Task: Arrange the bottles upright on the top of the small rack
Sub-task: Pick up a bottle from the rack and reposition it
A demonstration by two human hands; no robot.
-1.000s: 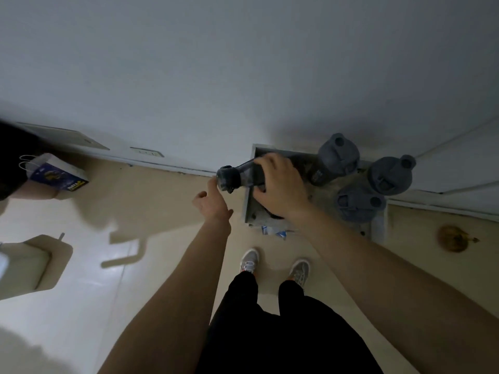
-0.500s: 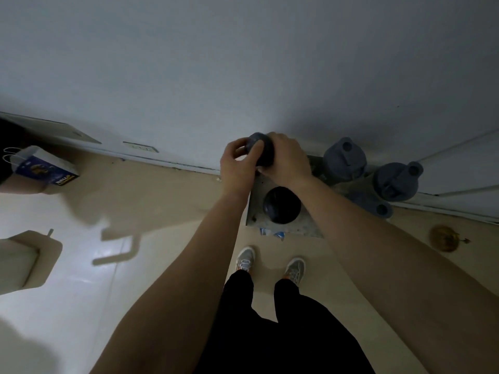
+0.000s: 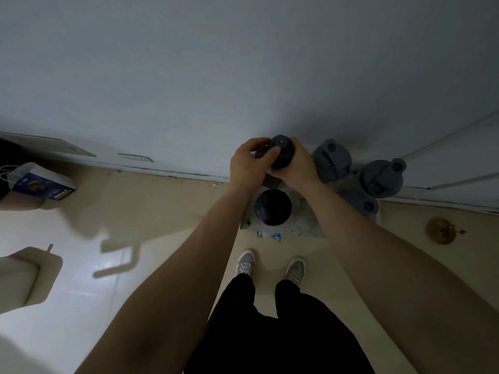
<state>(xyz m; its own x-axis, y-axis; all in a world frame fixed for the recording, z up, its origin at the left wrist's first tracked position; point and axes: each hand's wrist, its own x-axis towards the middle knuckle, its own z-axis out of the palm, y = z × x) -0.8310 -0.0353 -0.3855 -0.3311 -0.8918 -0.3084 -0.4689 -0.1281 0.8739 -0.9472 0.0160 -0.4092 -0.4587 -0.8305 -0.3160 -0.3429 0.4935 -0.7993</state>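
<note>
A small grey rack (image 3: 306, 220) stands against the wall, seen from above. Both hands hold one dark bottle (image 3: 282, 151) upright at the rack's back left corner. My left hand (image 3: 249, 164) wraps its left side and my right hand (image 3: 298, 170) its right side. In front of it a second dark bottle (image 3: 273, 207) stands upright on the rack top. Three grey bottles stand upright to the right: one at the back (image 3: 332, 159), one further right (image 3: 383, 178), and a lower one (image 3: 361, 202) partly hidden by my right forearm.
The white wall runs right behind the rack. A blue paper bag (image 3: 40, 182) sits on the floor at the left, and a beige object (image 3: 25, 276) lies at the lower left. A brown round stain (image 3: 440, 230) marks the floor to the right. My shoes (image 3: 270, 267) stand close to the rack.
The dark bottle went from lying sideways in my right hand to upright at the rack's back left. My left hand came up and closed on it too.
</note>
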